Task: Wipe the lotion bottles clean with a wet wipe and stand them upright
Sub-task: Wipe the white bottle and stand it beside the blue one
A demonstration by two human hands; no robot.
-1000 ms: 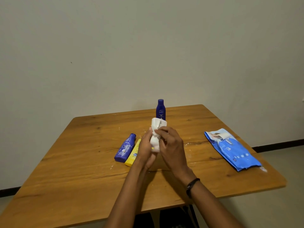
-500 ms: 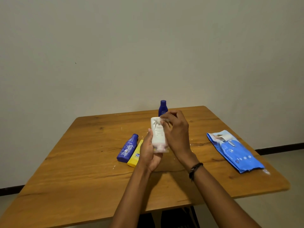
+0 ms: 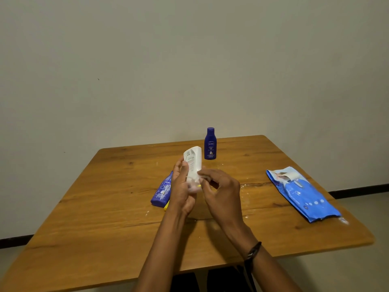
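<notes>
White bottle (image 3: 192,163) | left hand (image 3: 181,191) grips it | right hand (image 3: 222,191) pinches blurred wipe (image 3: 205,177) | yellow bottle (image 3: 166,206) mostly hidden

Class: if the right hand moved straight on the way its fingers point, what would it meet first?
Probably the white bottle gripped by the left hand; the right hand, pinching a wet wipe, is close beside it.

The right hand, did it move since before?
Yes. The right hand slid down the white bottle: half a second ago it partly hid the standing blue bottle, and now it sits below it.
</notes>
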